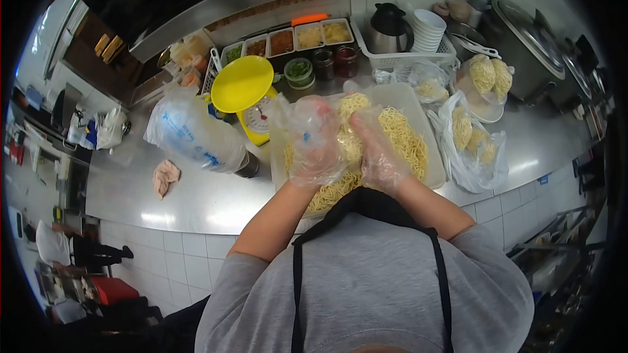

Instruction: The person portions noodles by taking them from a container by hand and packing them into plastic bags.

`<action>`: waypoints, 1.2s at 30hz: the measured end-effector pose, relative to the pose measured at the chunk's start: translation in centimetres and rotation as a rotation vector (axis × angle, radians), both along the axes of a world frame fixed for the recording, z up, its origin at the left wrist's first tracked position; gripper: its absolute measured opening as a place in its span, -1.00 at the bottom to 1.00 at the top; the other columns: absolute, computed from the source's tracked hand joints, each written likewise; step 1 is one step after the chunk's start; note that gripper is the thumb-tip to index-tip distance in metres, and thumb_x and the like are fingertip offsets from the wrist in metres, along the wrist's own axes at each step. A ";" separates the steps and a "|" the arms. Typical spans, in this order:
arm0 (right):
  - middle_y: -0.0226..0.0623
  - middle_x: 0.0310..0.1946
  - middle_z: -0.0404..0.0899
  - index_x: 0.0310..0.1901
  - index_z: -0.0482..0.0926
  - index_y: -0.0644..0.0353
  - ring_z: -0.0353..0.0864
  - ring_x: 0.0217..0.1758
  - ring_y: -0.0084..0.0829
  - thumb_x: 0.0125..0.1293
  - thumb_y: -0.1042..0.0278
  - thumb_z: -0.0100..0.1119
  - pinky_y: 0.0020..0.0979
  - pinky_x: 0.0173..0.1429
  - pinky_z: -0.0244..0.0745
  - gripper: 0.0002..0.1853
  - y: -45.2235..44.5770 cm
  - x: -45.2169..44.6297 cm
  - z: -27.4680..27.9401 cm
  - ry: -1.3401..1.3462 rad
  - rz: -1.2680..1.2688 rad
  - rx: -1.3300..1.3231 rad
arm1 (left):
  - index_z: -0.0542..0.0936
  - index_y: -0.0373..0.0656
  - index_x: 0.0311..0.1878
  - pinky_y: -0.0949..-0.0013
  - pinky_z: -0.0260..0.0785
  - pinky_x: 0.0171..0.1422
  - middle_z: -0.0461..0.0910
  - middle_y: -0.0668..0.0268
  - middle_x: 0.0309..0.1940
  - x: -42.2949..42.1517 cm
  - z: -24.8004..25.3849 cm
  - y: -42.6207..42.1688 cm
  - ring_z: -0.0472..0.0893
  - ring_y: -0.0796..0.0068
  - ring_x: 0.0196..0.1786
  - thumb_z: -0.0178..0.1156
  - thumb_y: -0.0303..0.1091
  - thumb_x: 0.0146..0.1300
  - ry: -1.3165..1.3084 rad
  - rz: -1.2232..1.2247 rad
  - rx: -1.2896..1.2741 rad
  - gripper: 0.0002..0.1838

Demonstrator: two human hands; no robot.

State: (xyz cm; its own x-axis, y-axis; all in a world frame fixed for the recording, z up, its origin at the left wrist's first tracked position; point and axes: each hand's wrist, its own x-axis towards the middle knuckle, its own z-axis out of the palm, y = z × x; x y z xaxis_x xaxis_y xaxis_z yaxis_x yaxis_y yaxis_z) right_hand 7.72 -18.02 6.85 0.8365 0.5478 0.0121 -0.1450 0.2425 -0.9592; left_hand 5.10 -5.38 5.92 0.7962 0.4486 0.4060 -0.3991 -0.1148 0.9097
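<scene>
A clear plastic bag of noodles [350,146] is held between my two hands, above a pale tray [433,150]. Loose yellow noodles [407,140] fill much of that tray. My left hand [317,147], in a clear plastic glove, grips the bag from its left side. On the other side, my right hand [379,150], gloved the same way, presses against the bag with its fingers partly wrapped round it. Plastic glare blurs the fingertips of both hands.
Left of the tray stand a yellow scale [255,114], a large plastic-wrapped bundle [190,132] and a crumpled cloth [166,178]. Bagged noodles [462,129] lie to the right. Behind are topping containers [282,42], jars [345,61] and a basket [409,60] with a jug.
</scene>
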 end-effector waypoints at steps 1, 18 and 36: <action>-0.21 0.20 0.23 0.33 0.10 0.04 0.19 0.31 -0.33 0.28 0.32 0.11 -0.33 0.15 0.39 -0.38 0.1 -0.5 1.5 0.373 0.003 0.127 | 0.41 -0.28 0.02 0.09 0.22 0.13 0.43 0.09 -0.11 -0.8 1.7 -0.5 0.43 0.08 -0.03 0.13 -0.48 0.09 0.022 0.068 0.127 -0.63; -0.19 0.31 0.19 0.31 0.16 0.08 -0.05 0.45 -0.08 0.08 0.14 0.26 -0.19 0.46 -0.16 -0.24 0.0 3.2 1.8 -0.446 -0.237 -0.098 | 0.45 -0.21 -0.02 0.35 0.33 0.05 0.51 0.10 -0.08 1.8 2.9 0.1 0.52 0.24 -0.08 0.11 -0.56 0.09 -0.245 0.145 0.764 -0.66; -0.25 0.13 0.32 0.11 0.36 0.14 0.20 0.27 -0.32 0.23 0.21 0.11 -0.31 0.35 0.03 -0.57 -2.5 1.6 3.3 -0.479 -0.272 0.150 | 0.44 -0.19 0.00 0.30 0.30 0.07 0.46 0.22 -0.12 2.6 1.6 -1.5 0.46 0.36 -0.06 0.18 -0.33 0.13 -0.134 -0.257 -0.334 -0.65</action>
